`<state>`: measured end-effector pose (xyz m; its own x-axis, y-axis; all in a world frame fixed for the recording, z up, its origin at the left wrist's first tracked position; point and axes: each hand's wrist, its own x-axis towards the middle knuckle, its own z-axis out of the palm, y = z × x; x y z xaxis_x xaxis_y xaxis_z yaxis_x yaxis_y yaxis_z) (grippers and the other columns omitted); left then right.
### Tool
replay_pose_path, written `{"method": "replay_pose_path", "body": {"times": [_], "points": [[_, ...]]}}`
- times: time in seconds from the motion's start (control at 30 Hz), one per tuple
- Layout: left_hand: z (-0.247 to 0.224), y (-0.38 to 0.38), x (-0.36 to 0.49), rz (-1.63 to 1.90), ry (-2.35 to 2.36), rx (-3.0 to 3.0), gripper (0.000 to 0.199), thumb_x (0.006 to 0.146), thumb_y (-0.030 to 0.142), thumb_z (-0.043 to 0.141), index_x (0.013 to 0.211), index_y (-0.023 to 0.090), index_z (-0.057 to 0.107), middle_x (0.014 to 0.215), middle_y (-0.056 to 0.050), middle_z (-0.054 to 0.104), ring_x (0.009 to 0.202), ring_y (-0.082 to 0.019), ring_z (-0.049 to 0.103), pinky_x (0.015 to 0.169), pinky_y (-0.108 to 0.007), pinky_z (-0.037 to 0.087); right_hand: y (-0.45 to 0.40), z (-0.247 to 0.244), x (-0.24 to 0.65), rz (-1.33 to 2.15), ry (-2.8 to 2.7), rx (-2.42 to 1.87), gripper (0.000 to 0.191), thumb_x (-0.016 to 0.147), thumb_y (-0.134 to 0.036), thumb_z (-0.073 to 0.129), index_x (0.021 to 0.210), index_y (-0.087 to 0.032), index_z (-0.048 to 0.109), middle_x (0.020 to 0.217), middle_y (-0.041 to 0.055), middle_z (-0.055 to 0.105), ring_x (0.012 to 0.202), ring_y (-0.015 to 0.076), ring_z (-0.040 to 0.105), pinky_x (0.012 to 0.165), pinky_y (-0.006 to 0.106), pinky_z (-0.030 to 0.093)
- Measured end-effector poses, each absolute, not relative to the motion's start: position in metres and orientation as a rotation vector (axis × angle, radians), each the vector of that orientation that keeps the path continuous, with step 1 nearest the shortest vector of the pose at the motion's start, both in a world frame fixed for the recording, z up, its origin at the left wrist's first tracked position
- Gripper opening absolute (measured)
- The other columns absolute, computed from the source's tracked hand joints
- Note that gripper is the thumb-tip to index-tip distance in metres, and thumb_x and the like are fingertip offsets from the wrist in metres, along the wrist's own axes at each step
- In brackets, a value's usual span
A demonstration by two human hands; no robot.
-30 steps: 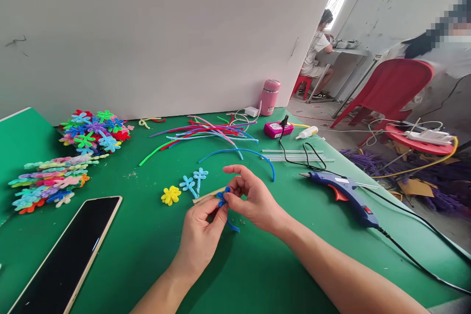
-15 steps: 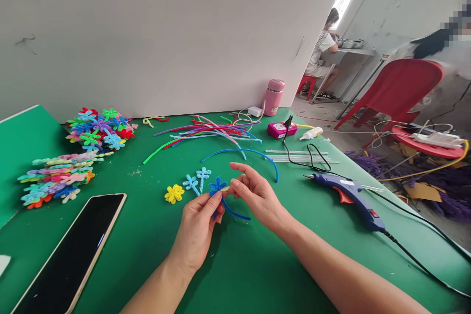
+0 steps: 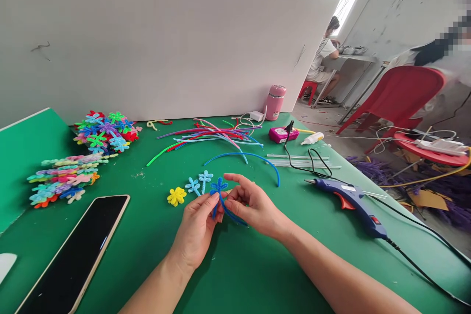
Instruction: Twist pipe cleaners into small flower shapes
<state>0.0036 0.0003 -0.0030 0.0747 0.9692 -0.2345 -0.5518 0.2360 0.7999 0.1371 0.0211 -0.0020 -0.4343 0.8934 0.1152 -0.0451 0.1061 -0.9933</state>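
One blue flower (image 3: 219, 185) of fuzzy wire stood upright between our hands, low over the green table (image 3: 257, 274), its stem pinched between the thumb and fingers of our left hand (image 3: 196, 221). Our right hand (image 3: 257, 208) was just beside it, index finger extended and thumb close to the stem's curved blue tail; we could not tell whether it gripped that. Just beyond our left fingertips were two light blue flowers (image 3: 193, 185), with a yellow flower (image 3: 176, 196) to their left. Left of our left forearm lay a phone (image 3: 77, 255), and farther beyond it were heaped colourful flowers (image 3: 106, 132). Ahead of both hands we had a loose bundle of coloured stems (image 3: 217, 132), while a blue glue gun (image 3: 349, 201) lay to the right of our right hand.
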Motion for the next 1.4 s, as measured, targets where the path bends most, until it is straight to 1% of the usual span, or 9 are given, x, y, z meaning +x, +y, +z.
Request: {"method": "replay_pose_path", "body": {"times": [0.1,0.33,0.47,0.57,0.7,0.8,0.9,1.1,1.4], "points": [[-0.004,0.001,0.004,1.251,0.883,0.605,0.008,0.066,0.022,0.066,0.064,0.015,0.067,0.057,0.002,0.055,0.058,-0.009,0.046,0.055,-0.022,0.037,0.02,-0.002,0.136,1.486,-1.561,-0.871,0.044,0.076,-0.025,0.057,0.115,-0.017,0.038,0.066,-0.0033,0.053,0.065,0.0114,0.054,0.064,0.028,0.044],[-0.003,0.0,0.005,1.213,0.869,0.613,0.014,0.071,0.026,0.061,0.066,0.013,0.064,0.062,-0.001,0.055,0.058,-0.01,0.045,0.052,-0.022,0.037,0.023,-0.003,0.137,1.633,-1.422,-0.795,0.048,0.072,-0.026,0.061,0.112,-0.018,0.037,0.064,-0.0047,0.052,0.06,0.0109,0.054,0.06,0.027,0.04],[-0.001,0.0,0.003,1.224,0.897,0.648,0.018,0.073,0.029,0.057,0.07,0.013,0.064,0.064,-0.001,0.057,0.057,-0.01,0.047,0.053,-0.023,0.039,0.026,-0.004,0.141,1.601,-1.38,-0.861,0.05,0.069,-0.027,0.064,0.112,-0.017,0.04,0.064,-0.0049,0.05,0.059,0.0091,0.048,0.056,0.024,0.035],[0.002,-0.002,0.004,1.198,1.027,0.842,0.016,0.069,0.028,0.061,0.075,0.014,0.066,0.061,0.0,0.057,0.057,-0.01,0.047,0.054,-0.022,0.039,0.028,-0.002,0.142,1.562,-1.367,-0.899,0.051,0.069,-0.028,0.063,0.113,-0.016,0.04,0.063,-0.005,0.048,0.057,0.0085,0.043,0.053,0.023,0.031],[0.003,-0.004,0.004,1.164,1.243,1.094,0.021,0.067,0.032,0.063,0.075,0.014,0.068,0.054,0.002,0.053,0.051,-0.01,0.043,0.049,-0.022,0.036,0.028,0.001,0.142,1.541,-1.349,-0.91,0.049,0.069,-0.029,0.062,0.112,-0.016,0.041,0.065,-0.004,0.049,0.06,0.0093,0.044,0.055,0.023,0.032],[0.001,-0.005,0.005,1.137,1.256,1.186,0.021,0.068,0.034,0.061,0.074,0.015,0.068,0.052,0.002,0.05,0.047,-0.01,0.041,0.045,-0.021,0.035,0.028,0.002,0.141,1.508,-1.314,-0.908,0.048,0.07,-0.03,0.06,0.112,-0.017,0.041,0.069,-0.0031,0.048,0.065,0.01,0.046,0.059,0.024,0.035],[-0.001,-0.005,0.005,1.102,1.242,1.323,0.019,0.07,0.032,0.058,0.069,0.016,0.068,0.051,0.002,0.05,0.045,-0.011,0.041,0.043,-0.022,0.034,0.029,0.0,0.14,1.441,-1.306,-0.934,0.049,0.069,-0.031,0.062,0.112,-0.019,0.043,0.066,-0.0046,0.044,0.061,0.0091,0.043,0.056,0.023,0.033],[0.003,-0.005,0.004,1.195,1.417,1.716,0.013,0.07,0.022,0.056,0.06,0.018,0.063,0.056,-0.001,0.055,0.051,-0.014,0.047,0.049,-0.023,0.037,0.029,0.002,0.14,1.418,-1.233,-1.006,0.048,0.064,-0.03,0.064,0.107,-0.019,0.045,0.06,-0.0061,0.042,0.056,0.0087,0.041,0.05,0.022,0.03],[0.01,-0.004,0.002,1.177,1.415,1.831,0.018,0.076,0.025,0.049,0.06,0.021,0.056,0.057,0.0,0.052,0.053,-0.015,0.047,0.053,-0.024,0.036,0.025,0.006,0.137,1.412,-1.092,-1.008,0.046,0.062,-0.031,0.065,0.102,-0.019,0.045,0.062,-0.0053,0.046,0.054,0.0085,0.043,0.049,0.022,0.029]]}}
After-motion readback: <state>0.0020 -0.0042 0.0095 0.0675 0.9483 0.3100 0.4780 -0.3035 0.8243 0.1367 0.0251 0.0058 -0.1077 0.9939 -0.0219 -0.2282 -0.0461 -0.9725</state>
